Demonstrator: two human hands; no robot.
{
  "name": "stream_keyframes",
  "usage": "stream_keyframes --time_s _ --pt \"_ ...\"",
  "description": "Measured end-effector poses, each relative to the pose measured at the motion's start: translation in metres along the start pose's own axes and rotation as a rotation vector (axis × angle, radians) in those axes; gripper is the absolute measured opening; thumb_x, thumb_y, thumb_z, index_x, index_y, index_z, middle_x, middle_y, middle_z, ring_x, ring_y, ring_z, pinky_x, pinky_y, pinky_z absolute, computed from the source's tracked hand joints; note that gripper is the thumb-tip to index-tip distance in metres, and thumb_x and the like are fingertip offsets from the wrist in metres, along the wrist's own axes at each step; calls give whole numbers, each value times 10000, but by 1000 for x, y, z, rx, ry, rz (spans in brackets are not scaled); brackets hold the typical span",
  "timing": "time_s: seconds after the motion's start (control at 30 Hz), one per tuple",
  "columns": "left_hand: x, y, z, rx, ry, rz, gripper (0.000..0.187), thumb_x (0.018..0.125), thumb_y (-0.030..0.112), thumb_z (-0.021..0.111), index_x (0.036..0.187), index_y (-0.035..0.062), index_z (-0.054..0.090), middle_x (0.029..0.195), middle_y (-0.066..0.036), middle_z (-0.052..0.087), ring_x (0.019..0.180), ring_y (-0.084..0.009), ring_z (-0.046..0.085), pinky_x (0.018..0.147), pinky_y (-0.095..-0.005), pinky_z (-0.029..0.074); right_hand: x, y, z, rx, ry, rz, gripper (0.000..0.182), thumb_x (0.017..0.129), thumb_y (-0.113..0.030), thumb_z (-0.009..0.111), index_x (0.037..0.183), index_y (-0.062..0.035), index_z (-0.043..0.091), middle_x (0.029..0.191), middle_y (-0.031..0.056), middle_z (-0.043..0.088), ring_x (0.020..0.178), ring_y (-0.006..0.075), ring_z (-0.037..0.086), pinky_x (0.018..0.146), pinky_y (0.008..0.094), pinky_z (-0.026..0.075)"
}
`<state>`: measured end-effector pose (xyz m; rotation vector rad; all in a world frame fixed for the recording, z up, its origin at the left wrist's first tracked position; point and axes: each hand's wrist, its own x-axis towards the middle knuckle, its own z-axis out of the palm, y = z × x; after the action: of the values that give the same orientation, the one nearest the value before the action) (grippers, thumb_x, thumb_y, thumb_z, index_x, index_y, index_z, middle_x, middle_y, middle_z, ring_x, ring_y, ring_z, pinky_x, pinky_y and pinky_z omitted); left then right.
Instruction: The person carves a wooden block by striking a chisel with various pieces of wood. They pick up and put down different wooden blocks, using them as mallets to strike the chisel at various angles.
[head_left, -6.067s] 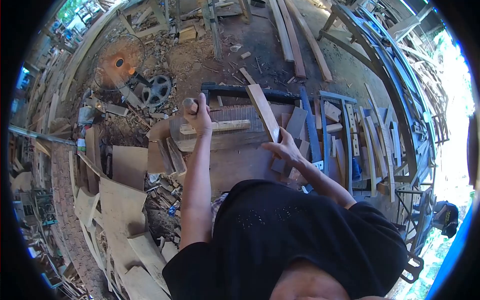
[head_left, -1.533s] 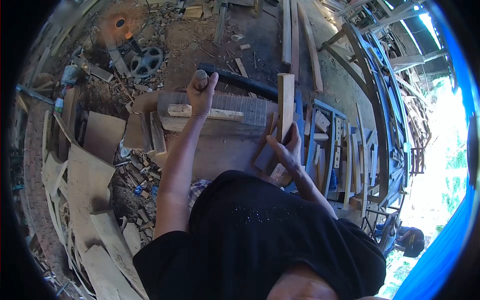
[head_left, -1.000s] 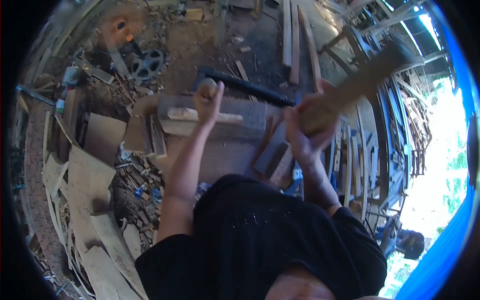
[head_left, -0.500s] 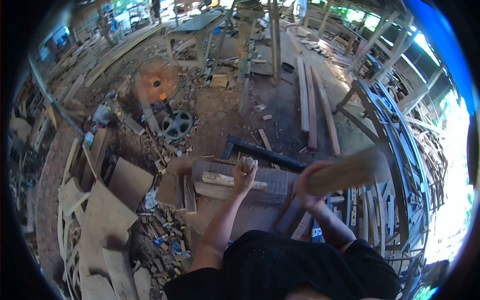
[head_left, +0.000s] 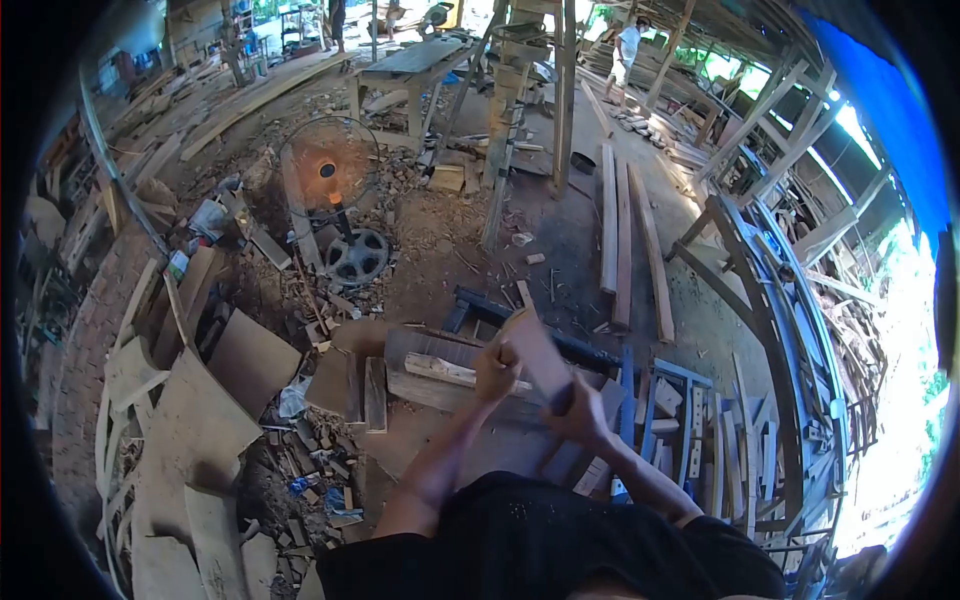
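My right hand grips the lower end of a thick wooden block, which tilts up toward the left. My left hand is closed in a fist beside the block's upper part. The block's edge overlaps the top of that fist and hides the round wooden handle seen there earlier. Under my left hand lies a narrow pale wood piece, resting on a broad, heavy timber. Behind the timber a dark metal bar runs at a slant.
A fan with an orange centre stands ahead on the left. Long planks lie on the floor at right. Bent board sheets and wood scraps fill the left side. Slats and frames crowd the right. A person stands far off.
My right hand has swung the block leftward and inward, from out at the right to against my left fist. The round handle end on top of my left hand is now covered.
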<state>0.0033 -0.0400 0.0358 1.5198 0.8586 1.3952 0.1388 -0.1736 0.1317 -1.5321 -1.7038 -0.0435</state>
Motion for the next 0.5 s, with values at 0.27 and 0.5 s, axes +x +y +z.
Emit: stream_keyframes --time_s 0.27,0.5 --pt "1 10 3 133 7 112 335 796 67 678 673 61 366 571 -18 336 553 -111 319 493 -306 306 39 -59 -37 772 623 310 434 620 -188 786 955 -30 560 675 64 554 624 193 581 578 332 466" --pt "-4 3 3 43 43 -41 274 836 230 668 743 58 477 619 -107 466 567 -193 493 538 -340 405 42 -38 -50 400 127 398 319 679 -95 727 943 -32 560 712 18 553 614 106 541 557 266 441"
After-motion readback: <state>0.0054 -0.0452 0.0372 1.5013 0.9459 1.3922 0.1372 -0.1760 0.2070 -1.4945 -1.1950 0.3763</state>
